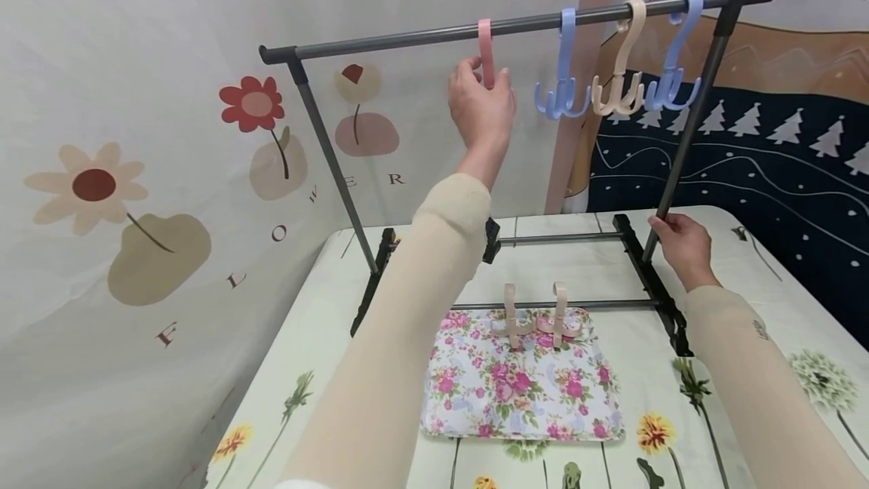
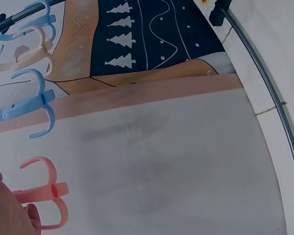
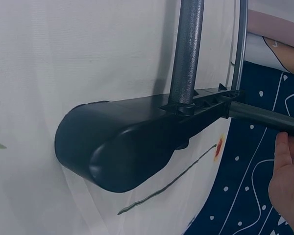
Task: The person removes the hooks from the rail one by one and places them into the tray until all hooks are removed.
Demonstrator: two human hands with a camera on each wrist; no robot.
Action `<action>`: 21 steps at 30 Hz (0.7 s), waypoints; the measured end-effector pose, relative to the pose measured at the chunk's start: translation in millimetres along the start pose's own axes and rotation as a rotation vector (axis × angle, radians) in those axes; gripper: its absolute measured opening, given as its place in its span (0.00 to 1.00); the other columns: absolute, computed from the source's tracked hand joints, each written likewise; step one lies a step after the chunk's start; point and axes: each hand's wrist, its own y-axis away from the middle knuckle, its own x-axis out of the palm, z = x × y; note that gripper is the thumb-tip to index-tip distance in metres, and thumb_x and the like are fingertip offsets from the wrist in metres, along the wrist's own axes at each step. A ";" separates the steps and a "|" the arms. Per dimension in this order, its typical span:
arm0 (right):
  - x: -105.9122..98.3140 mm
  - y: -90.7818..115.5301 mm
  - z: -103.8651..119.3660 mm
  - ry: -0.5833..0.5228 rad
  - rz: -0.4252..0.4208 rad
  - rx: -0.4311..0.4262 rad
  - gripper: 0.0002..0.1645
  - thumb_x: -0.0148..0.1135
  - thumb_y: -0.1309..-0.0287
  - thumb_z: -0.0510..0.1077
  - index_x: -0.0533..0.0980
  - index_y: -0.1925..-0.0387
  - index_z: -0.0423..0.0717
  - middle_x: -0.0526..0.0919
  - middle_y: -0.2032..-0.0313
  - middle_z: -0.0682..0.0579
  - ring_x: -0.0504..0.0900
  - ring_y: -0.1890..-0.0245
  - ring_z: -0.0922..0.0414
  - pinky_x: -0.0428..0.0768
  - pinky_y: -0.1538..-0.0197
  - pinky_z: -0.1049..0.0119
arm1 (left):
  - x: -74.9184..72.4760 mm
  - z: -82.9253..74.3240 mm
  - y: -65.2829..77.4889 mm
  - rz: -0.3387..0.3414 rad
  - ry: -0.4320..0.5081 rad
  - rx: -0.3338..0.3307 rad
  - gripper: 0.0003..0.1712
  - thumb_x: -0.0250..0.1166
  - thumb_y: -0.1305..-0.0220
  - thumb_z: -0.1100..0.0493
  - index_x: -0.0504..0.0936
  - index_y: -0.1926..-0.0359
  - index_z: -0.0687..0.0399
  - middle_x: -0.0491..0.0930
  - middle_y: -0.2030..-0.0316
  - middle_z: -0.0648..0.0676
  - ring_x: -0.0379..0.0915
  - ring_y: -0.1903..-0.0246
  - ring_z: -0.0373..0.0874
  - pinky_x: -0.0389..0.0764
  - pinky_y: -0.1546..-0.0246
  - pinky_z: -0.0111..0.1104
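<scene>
L hand (image 1: 483,108), raised to garment rack's top rail (image 1: 407,38), R of the L upright (image 1: 333,157): fingers closed about the stem of pink multi-prong hook (image 1: 485,51). Hook is looped over rail approx. mid-span, long axis near vert.; its head rises above the fingers, prongs below, hidden by hand in head view but visible in L wrist view. L hand is thus the nearer; R hand is well apart, low. Next along rail, w/ a gap: first blue hook (image 1: 565,66), beige hook (image 1: 621,66), second blue hook (image 1: 674,59), all hanging prongs down. At far R, R hand (image 1: 687,247) grips R upright (image 1: 692,127) near its base, fingers clamped on tube.

Surface: worktop (image 1: 319,323) w/ flower-print cover; floral-print mat (image 1: 505,391) lies in front of rack, w/ two beige hooks (image 1: 511,319) side by side at its far edge, by lower crossbar (image 1: 611,304).

Room: pale flower-print curtain (image 1: 102,59) at L & behind; navy tree-print backdrop (image 1: 733,164) at R.
</scene>
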 end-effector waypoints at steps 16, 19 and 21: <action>0.9 -2.8 -3.5 -0.003 -0.016 0.009 0.38 0.45 0.26 0.61 0.69 0.36 0.32 0.74 0.41 0.32 0.70 0.42 0.38 0.68 0.41 0.42 | 8.0 11.0 -6.5 -0.017 -0.038 0.004 0.16 0.67 0.33 0.57 0.78 0.47 0.52 0.78 0.61 0.48 0.74 0.61 0.36 0.74 0.60 0.24; 1.3 -2.5 -3.0 -0.012 -0.013 0.009 0.38 0.45 0.26 0.62 0.68 0.35 0.33 0.74 0.41 0.33 0.70 0.42 0.38 0.68 0.40 0.42 | 9.8 12.2 -8.3 -0.026 -0.043 0.006 0.15 0.67 0.34 0.57 0.79 0.48 0.52 0.79 0.62 0.48 0.75 0.62 0.37 0.74 0.60 0.26; 1.6 -2.7 -2.8 -0.016 -0.013 0.009 0.38 0.45 0.26 0.61 0.69 0.35 0.33 0.75 0.42 0.33 0.70 0.42 0.39 0.68 0.40 0.42 | 10.9 13.1 -9.2 -0.032 -0.048 0.008 0.14 0.67 0.34 0.58 0.79 0.48 0.52 0.80 0.63 0.48 0.76 0.63 0.37 0.74 0.61 0.27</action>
